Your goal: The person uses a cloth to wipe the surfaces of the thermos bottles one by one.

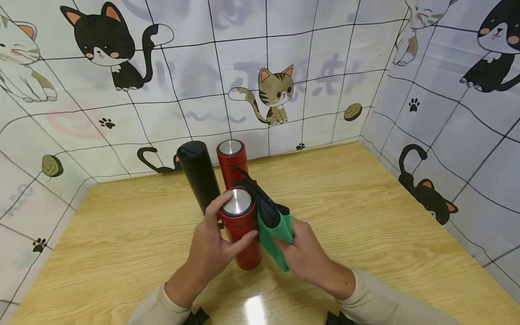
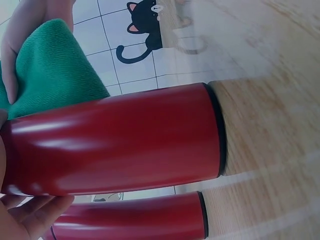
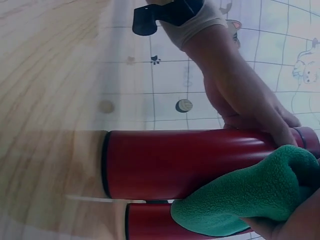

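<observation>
At the frame's centre, we curl the left hand (image 1: 210, 243) round a red cylindrical silver-topped flask (image 1: 240, 222); just right, our right hand (image 1: 308, 255) pinches a fuzzy green cloth (image 3: 235, 200).

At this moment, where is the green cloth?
In the head view, the green cloth is in the right hand, right of the front red flask, which the left hand grips.

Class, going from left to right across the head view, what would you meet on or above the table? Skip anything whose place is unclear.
Black bottle, front red bottle, green cloth, right hand.
</observation>
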